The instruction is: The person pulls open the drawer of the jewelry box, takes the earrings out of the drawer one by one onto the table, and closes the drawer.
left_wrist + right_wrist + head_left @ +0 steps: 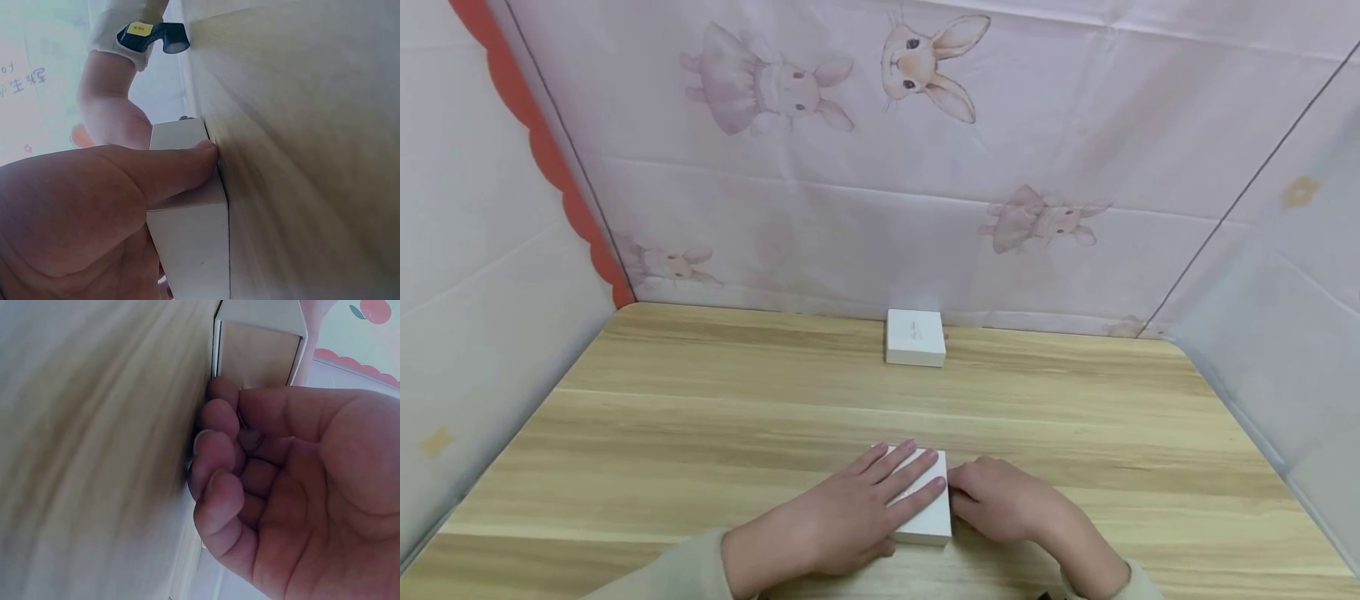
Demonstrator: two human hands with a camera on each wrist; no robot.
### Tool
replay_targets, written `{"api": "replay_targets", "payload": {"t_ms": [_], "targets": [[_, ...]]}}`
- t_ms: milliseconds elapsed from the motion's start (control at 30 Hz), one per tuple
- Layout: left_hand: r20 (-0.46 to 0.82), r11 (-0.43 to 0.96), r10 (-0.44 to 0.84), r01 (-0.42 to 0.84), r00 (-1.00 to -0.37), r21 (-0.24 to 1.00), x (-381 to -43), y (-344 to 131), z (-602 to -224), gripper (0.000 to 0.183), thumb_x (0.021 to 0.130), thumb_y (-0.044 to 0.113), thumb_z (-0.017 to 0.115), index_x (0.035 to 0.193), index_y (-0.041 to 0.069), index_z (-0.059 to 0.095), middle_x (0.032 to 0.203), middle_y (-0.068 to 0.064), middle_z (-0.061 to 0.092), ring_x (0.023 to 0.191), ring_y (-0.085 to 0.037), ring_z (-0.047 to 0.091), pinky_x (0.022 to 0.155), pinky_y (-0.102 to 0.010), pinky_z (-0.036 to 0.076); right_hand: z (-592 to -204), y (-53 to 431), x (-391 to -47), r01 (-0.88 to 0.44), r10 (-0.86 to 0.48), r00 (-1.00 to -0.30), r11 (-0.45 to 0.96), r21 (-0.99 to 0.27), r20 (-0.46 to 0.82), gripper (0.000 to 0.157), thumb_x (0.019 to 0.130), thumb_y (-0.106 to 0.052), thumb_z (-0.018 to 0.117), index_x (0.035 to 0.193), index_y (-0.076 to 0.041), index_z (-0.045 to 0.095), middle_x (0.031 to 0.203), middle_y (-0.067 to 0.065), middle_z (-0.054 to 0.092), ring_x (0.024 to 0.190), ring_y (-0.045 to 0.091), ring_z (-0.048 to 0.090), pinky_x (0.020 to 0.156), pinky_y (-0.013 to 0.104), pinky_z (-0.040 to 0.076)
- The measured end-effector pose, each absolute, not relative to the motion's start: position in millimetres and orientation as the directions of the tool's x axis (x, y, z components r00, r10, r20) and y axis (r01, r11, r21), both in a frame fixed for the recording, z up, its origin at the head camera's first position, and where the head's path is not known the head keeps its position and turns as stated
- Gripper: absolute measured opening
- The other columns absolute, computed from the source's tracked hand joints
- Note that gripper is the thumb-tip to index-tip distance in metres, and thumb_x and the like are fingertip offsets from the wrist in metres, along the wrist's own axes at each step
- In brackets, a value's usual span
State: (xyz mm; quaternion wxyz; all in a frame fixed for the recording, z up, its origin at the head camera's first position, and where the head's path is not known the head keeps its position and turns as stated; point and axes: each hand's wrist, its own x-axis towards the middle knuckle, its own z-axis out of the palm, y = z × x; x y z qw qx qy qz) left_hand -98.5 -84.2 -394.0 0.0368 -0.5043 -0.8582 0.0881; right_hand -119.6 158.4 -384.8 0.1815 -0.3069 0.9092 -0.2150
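Observation:
A flat white box (928,521) lies on the wooden table near its front edge. My left hand (857,508) holds it from above, fingers spread across the lid and the thumb (181,169) against the near side. At the right end, my right hand (1003,500) has thumb and forefinger pinched together, the other fingers curled. The right wrist view shows that end as a drawer face (259,353) framed by the white sleeve. The pinch sits close against this face; the small pull tab between the fingertips is mostly hidden.
A second white box (915,335) with printing on top and a small brownish tab on its right side stands at the table's back edge. Fabric walls with rabbit pictures (925,67) enclose the back and sides of the wooden table (700,417).

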Motion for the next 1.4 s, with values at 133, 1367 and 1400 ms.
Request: {"api": "replay_targets", "payload": {"t_ms": [133,1367,1400], "targets": [[-0.025,0.474,0.872,0.856,-0.489,-0.205,-99,-85,-394,0.086,0.093,0.049,0.064,0.161,0.021,0.018,0.168,-0.006,0.012,0.153,-0.027,0.017,0.121,-0.043,0.027,-385,159,-121,-0.477,-0.639,-0.742,0.717,-0.508,-0.204,0.018,0.098,-0.015,0.056,0.093,-0.023,0.071,0.061,-0.015,0.048,0.054,0.000,0.043,0.053,0.022,0.042],[0.136,0.605,0.767,0.777,-0.627,0.172,-228,-102,-379,0.086,0.099,0.063,0.041,0.162,0.022,-0.002,0.167,-0.002,-0.009,0.153,-0.035,-0.003,0.124,-0.049,0.010,-355,162,-212,-0.515,-0.523,-0.849,0.788,-0.338,0.074,0.068,0.100,-0.039,0.059,0.155,-0.008,0.035,0.159,0.021,0.033,0.148,0.041,0.027,0.116,0.059,0.030],[0.136,0.611,0.765,0.776,-0.629,0.155,-232,-102,-379,0.088,0.099,0.064,0.040,0.162,0.021,-0.003,0.167,-0.003,-0.010,0.153,-0.036,-0.004,0.124,-0.048,0.008,-357,161,-217,-0.520,-0.526,-0.847,0.791,-0.322,0.076,0.071,0.099,-0.040,0.060,0.156,-0.007,0.032,0.160,0.022,0.030,0.149,0.042,0.022,0.116,0.060,0.028]]}}
